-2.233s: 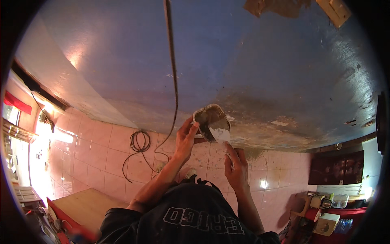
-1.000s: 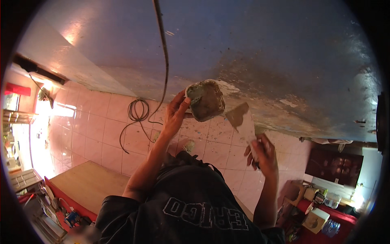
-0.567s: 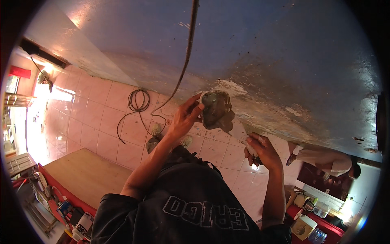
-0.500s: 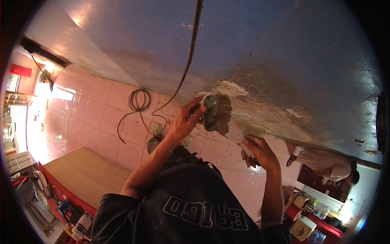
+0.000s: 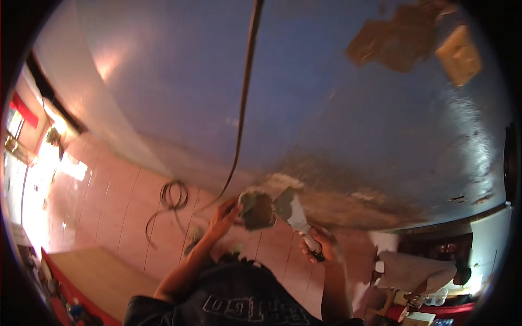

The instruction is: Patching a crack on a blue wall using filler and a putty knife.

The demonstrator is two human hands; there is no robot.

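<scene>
- A putty knife (image 5: 297, 215) is in the right hand (image 5: 325, 245), in front of the body and just right of the container; fingers wrap its handle.
- Its long axis slants: the handle end points to the lower right, back toward the wearer, and the broad blade edge to the upper left, toward the wall (image 5: 293, 103).
- Grey paste (image 5: 284, 201) coats the blade's leading part; pale metal shows behind it.
- The left hand (image 5: 223, 218) grips a squarish container (image 5: 250, 192) by its left side, its opening facing the camera and more paste inside.
- The blade's left corner lies at the container's right rim; whether they touch cannot be told.
- The right fingers cover much of the handle, and the container hides some left fingertips.
- Blur softens the edges of container, blade and coiled cable (image 5: 174, 195).
- The dark shirt (image 5: 239, 296) is cut off by the lower edge.
- At right, another person (image 5: 413, 270) bends over; what their hands do is hard to make out.
</scene>
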